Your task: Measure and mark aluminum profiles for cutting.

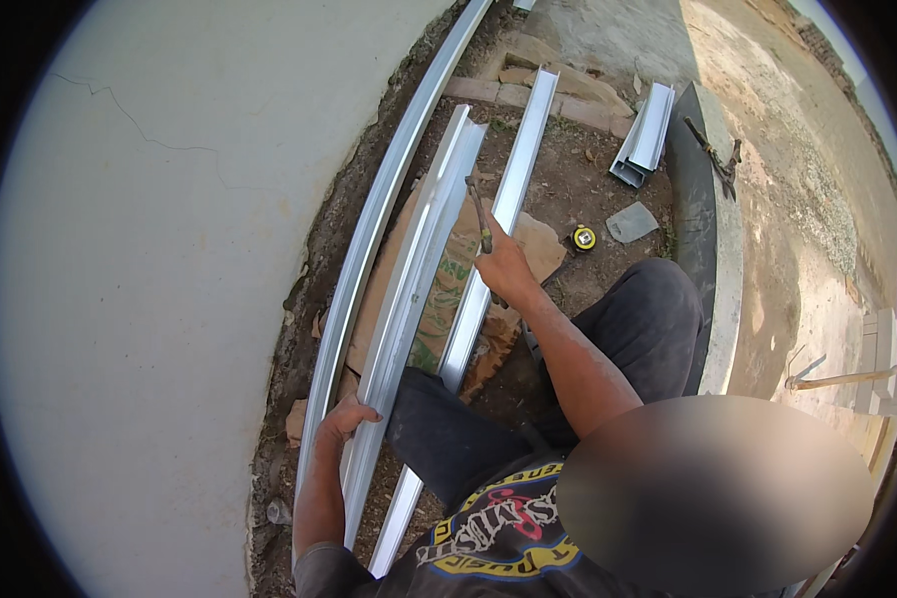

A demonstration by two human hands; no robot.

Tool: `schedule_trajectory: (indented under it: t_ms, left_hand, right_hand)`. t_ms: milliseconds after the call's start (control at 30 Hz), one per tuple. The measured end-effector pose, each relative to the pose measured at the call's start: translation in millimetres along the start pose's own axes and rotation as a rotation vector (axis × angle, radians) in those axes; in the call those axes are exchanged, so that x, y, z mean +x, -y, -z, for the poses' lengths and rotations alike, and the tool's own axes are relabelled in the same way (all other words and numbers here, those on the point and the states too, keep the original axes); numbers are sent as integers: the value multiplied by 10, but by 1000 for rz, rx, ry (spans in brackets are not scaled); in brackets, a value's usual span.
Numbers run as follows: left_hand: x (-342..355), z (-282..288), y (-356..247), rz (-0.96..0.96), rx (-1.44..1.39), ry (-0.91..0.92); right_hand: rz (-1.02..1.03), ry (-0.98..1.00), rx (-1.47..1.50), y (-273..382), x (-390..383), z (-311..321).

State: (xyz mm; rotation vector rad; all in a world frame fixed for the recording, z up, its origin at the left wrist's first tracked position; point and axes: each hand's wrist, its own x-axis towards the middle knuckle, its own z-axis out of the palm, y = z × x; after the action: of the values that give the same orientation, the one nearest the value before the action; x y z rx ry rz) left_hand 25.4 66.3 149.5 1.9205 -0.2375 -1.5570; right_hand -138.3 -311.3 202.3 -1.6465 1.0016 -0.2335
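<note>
Two bare hands are busy with long, shiny metal bars on a patch of dirt. Nearest is a dark shirt [478, 513] with a bright print, and above it are dark pants [448, 429] with the knees bent. The left hand [347, 417] holds the middle bar [409, 284] by its left edge, with the thumb on top and the other fingers curled down the side, partly hidden. The middle bar has grooves and lies between two more bars, tipped up and away from the shirt. Just left of it is the left bar [371, 234], the longest one, next to a big white wall [149, 259]. Farther up, the right hand [508, 267] has its fingers wrapped around a thin tool [485, 231] that looks like a hammer. The small head of the tool is at the right edge of the middle bar, but I cannot tell if they touch. Under that hand runs the right bar [518, 169], flat and bright. Below the bars is a torn brown sheet [453, 269] with green marks. Off to the right sit a yellow and black tape measure [584, 239] and a flat gray piece [632, 222]. Farther off, some short bars [652, 130] lie near a low gray wall [703, 149], with a stick [716, 164] on top of it.
</note>
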Motion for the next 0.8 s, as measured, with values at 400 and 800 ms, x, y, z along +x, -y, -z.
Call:
schedule_trajectory:
  t_ms: [400, 800]
  left_hand:
    - [-160, -201, -83, 5, 280, -119]
    - [-148, -329, -15, -53, 341, -206]
  right_hand:
    - [1, 67, 229, 132, -7, -111]
    - [6, 28, 75, 194, 24, -61]
